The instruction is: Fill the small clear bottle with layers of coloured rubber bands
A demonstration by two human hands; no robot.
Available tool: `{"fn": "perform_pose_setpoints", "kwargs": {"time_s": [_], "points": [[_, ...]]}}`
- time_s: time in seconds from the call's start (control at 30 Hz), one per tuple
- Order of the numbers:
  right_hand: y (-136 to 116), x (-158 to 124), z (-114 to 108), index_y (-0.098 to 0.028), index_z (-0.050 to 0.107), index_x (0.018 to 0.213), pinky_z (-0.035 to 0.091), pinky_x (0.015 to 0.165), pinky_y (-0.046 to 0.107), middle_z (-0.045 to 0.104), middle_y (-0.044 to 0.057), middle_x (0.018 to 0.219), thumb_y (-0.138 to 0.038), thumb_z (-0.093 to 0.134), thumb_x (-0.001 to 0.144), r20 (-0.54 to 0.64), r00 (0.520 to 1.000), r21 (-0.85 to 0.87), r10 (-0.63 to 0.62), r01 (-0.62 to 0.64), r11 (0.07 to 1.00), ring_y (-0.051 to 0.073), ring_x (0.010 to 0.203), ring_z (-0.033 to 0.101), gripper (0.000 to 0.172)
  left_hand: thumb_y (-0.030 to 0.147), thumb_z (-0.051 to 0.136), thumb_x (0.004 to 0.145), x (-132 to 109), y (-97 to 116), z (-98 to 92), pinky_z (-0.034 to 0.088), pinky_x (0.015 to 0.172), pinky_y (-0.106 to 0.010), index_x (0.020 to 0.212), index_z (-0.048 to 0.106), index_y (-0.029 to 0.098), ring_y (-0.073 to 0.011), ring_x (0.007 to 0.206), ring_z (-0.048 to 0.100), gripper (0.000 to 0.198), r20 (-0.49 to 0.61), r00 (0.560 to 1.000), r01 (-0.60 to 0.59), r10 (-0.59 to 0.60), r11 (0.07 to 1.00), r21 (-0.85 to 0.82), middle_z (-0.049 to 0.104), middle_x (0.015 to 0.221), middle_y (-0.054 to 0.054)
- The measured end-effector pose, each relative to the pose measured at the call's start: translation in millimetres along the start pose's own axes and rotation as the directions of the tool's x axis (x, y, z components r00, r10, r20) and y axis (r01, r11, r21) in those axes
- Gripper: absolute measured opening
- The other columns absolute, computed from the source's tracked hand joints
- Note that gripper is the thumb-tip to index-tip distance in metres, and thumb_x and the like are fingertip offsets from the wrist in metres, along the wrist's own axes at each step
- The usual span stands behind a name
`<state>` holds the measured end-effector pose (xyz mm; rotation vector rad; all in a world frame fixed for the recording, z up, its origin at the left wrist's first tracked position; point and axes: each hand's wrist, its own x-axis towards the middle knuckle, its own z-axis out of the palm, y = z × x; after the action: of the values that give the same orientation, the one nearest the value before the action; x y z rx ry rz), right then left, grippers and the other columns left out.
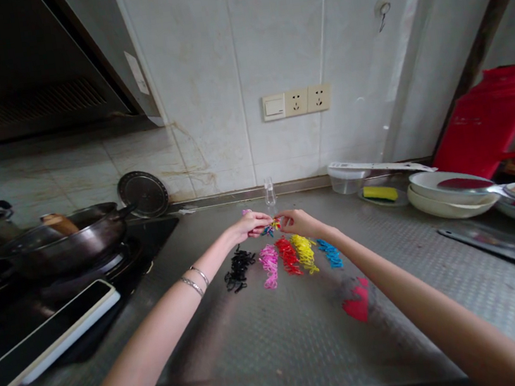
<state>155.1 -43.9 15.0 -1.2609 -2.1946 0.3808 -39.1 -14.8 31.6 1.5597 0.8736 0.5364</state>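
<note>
Both my hands meet at a small mixed bunch of coloured elastic bands (271, 228), above the sorted rows on the metal counter. My left hand (248, 225) has its fingers closed at the left side of the bunch. From the right, my right hand (300, 223) pinches at the bunch; what exactly lies between its fingertips is too small to tell. Nearer to me lie separate heaps of black bands (239, 268), pink bands (269, 267), red bands (288, 256), yellow bands (305, 253) and blue bands (330, 253). A bit of pink shows behind my left hand.
A clear glass bottle (269, 191) stands against the wall. At left are a pan (77, 244) on the stove and a phone-like device (52, 337). On the right sit a plastic tub (347, 179), yellow sponge (379, 193), bowls (451, 207), a cleaver-like blade (510, 253) and red thermos (478, 123).
</note>
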Motion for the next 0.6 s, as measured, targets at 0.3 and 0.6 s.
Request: {"fn": "perform_pose_setpoints", "kwargs": {"time_s": [0.3,0.6], "points": [[-10.0,8.5,16.4,-0.016,0.065,0.079,0.033,0.053,0.02,0.063,0.002,0.066,-0.031,0.049,0.077,0.02,0.994,-0.041,-0.104,0.105,0.994,0.01,0.057,0.051,0.022,0.031,0.064,0.069,-14.2,-0.1,-0.2,0.011,0.038,-0.017,0.08,0.056,0.011,-0.0001,0.039,0.02,0.024,0.03,1.0,-0.001,0.002,0.998,-0.058,0.03,0.049,0.008],[-14.2,6.7,14.3,-0.017,0.065,0.093,0.034,0.053,0.019,0.062,0.002,0.068,-0.032,0.053,0.075,-0.066,0.991,-0.014,-0.113,0.113,0.994,0.01,0.057,0.049,0.026,0.03,0.063,0.07,-15.9,-8.6,-6.9,0.011,0.037,-0.015,0.08,0.055,0.012,-0.0002,0.038,0.021,0.022,0.066,0.998,-0.001,0.009,0.992,-0.127,0.029,0.05,0.008]]}}
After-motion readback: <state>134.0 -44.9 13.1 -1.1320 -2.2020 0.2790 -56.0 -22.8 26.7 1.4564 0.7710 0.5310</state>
